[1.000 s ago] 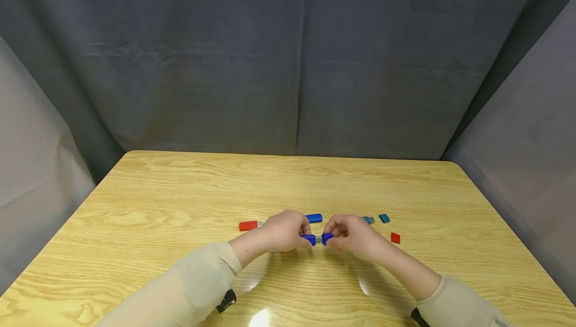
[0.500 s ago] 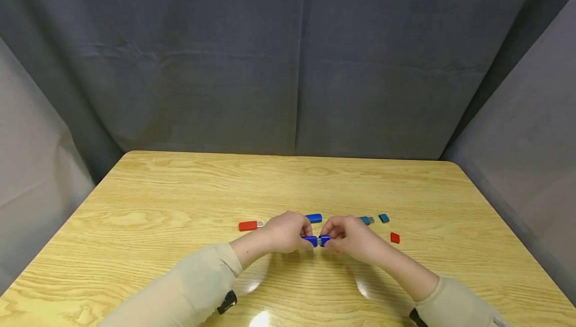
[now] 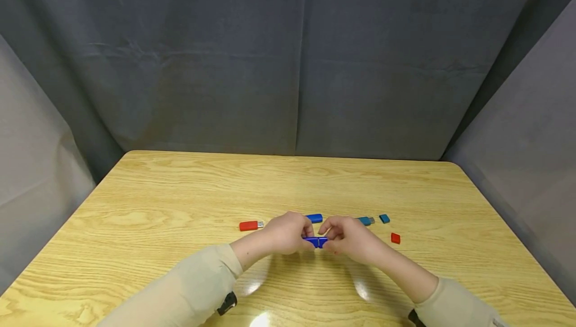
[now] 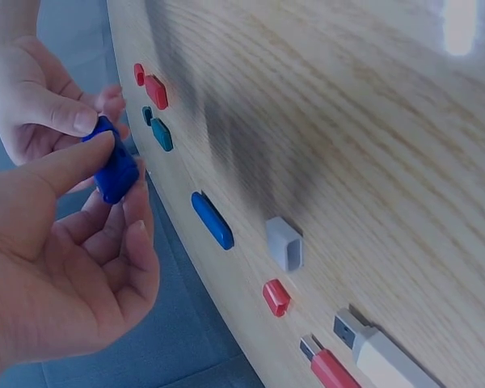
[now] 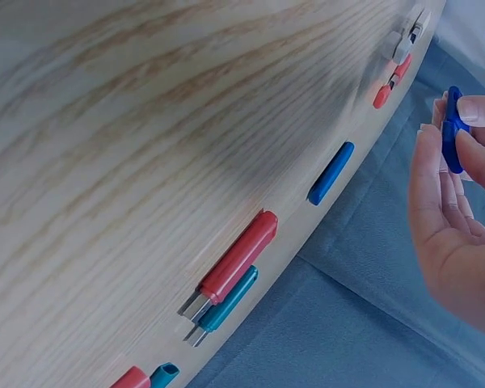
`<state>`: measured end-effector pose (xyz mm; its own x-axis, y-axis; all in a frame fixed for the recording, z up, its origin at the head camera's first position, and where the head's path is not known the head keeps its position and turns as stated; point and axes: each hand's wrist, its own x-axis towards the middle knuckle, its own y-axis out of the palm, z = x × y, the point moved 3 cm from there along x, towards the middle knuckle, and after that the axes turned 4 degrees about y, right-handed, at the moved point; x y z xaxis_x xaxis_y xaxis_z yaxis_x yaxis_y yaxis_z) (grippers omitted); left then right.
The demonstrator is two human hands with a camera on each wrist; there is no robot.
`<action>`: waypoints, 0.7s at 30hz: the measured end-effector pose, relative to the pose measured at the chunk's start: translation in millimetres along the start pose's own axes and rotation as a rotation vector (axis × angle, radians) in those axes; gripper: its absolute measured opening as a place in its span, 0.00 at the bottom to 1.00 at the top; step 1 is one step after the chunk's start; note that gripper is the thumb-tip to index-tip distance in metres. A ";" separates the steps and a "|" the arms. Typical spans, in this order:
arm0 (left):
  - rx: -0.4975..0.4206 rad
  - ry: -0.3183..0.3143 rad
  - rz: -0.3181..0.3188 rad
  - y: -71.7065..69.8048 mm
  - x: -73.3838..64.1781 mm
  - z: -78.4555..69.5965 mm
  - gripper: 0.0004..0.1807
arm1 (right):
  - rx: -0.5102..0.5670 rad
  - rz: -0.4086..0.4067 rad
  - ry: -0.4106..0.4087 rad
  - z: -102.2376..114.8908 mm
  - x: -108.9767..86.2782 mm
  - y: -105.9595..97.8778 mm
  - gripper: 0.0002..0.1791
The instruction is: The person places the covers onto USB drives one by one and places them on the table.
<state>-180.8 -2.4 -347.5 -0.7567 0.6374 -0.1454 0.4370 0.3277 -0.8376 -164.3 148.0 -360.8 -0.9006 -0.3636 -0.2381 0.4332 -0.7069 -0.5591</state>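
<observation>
My left hand point(image 3: 288, 232) pinches the body of a dark blue USB stick point(image 3: 310, 241) between thumb and fingers, raised above the table. At its other end, the thumb and fingers of my right hand point(image 3: 353, 237) pinch its dark blue cap point(image 3: 323, 242). Body and cap meet end to end, with a thin seam between them and no metal plug showing. In the left wrist view the blue stick point(image 4: 117, 174) is partly covered by a finger. The right wrist view shows the blue stick point(image 5: 451, 133) among fingertips of both hands.
On the wooden table lie a lighter blue stick point(image 3: 314, 218), a red stick point(image 3: 249, 225), a teal stick point(image 3: 365, 221), a teal cap point(image 3: 384, 218) and a red cap point(image 3: 395, 237). Wrist views add a white stick point(image 4: 388, 360), its white cap point(image 4: 284, 242) and another red stick point(image 5: 241, 259).
The cap in my right hand has moved left onto the blue USB stick. The metal plug, visible between the two parts before, is now covered. My left hand has barely moved.
</observation>
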 end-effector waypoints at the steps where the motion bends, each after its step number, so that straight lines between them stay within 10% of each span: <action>1: -0.001 0.002 0.000 0.1 0.0 -0.1 0.06 | 0.002 0.001 0.001 -0.2 0.0 0.0 0.08; 21: -0.061 0.031 -0.021 0.8 -1.2 -1.6 0.07 | -0.001 0.018 -0.006 -2.7 -1.4 -0.5 0.04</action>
<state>-178.8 -1.8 -347.1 -0.7512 0.6506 -0.1112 0.4509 0.3827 -0.8064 -163.3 150.5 -362.4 -0.8927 -0.3796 -0.2430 0.4488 -0.6996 -0.5560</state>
